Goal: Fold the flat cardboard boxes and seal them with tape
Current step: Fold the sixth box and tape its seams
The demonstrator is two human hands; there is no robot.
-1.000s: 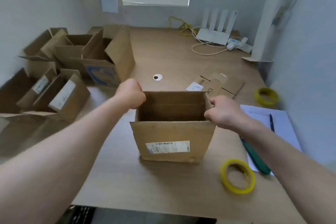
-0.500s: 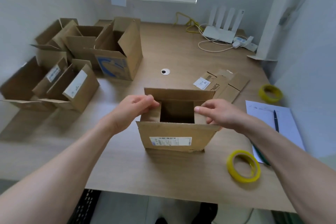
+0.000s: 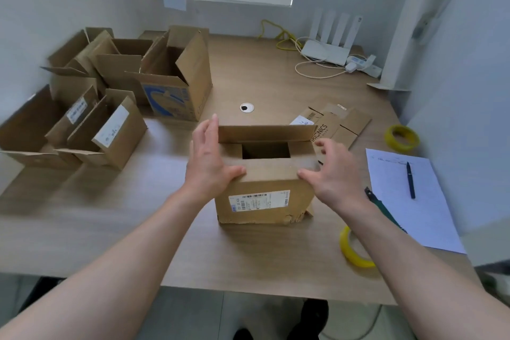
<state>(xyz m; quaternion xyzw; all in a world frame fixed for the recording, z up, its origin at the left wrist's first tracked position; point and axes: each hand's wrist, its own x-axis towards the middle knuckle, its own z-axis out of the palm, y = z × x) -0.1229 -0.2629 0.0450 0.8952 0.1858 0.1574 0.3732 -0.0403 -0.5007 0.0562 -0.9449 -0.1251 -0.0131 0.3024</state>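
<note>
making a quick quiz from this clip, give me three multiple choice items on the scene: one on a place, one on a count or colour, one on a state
1. Where does the pen lie?
A. on the sheet of paper
B. inside a box
C. on the router

2. How many yellow tape rolls are on the desk?
A. one
B. two
C. four

3. What is the state of the top of the box between the hands?
A. taped shut
B. partly folded, with a gap
C. crushed flat

Answers:
1 A, the pen rests on the white sheet at right.
2 B, one tape roll shows by the right forearm and another farther back.
3 B, the flaps are down but a dark opening remains.
</note>
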